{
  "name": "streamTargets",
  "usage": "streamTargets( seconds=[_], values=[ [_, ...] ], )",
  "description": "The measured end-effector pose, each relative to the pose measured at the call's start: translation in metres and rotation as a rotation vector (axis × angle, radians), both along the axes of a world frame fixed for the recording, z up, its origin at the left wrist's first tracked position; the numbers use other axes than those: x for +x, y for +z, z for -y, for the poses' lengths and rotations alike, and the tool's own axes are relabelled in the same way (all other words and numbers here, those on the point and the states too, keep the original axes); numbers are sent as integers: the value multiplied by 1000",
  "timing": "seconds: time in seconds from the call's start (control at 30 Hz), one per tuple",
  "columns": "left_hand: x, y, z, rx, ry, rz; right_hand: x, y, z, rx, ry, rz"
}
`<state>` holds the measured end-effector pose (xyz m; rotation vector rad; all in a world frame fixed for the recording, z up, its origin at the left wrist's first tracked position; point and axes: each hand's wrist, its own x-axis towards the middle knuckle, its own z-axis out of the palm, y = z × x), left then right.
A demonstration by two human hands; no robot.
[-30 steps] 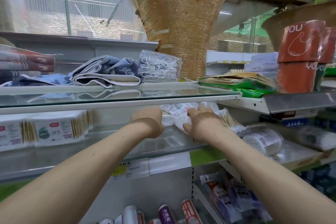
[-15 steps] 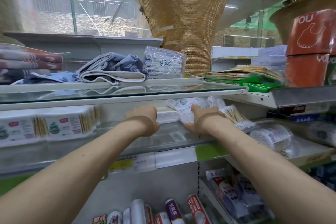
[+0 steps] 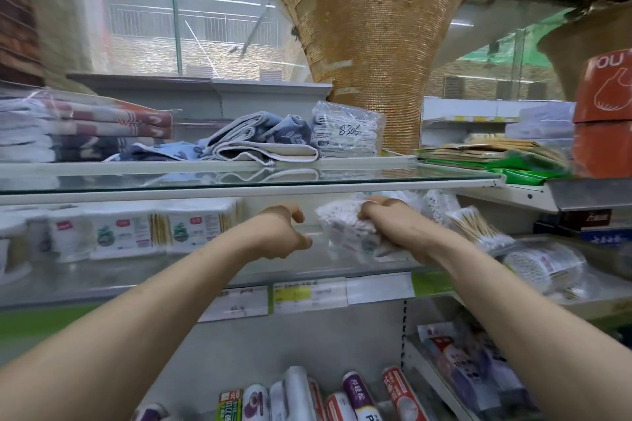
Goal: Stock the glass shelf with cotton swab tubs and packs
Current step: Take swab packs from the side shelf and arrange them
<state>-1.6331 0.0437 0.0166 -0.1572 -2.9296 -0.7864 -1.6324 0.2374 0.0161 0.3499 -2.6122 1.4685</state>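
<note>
Your right grip has now clenched a swab pack for repositioning on the glass shelf; left grip alongside, hold unclear.

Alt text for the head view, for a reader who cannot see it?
A person's right hand grips a clear pack of cotton swabs at a glass shelf, the left hand loosely curled beside it. Boxed swab packs stand at the shelf's left; folded towels lie on the shelf above.

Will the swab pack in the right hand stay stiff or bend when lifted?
Probably floppy: the swab pack crumples where the right hand grips it. Likely light, holding only thin swabs. Its glossy film may slide on the glass shelf.
</note>
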Motion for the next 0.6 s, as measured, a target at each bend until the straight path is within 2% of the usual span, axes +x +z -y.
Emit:
streamTargets(
  seconds=[0.27,0.33,0.47,0.6],
  values=[
    [39,2,41,260,-171,88,23,2,48,-179,125,71],
    [48,1,53,295,-203,113,26,-1,54,-202,158,132],
    [60,-4,74,400,-215,100,36,-4,66,-395,352,327],
    [73,-4,87,495,-202,102,45,-7,74,-354,492,293]
  ],
)
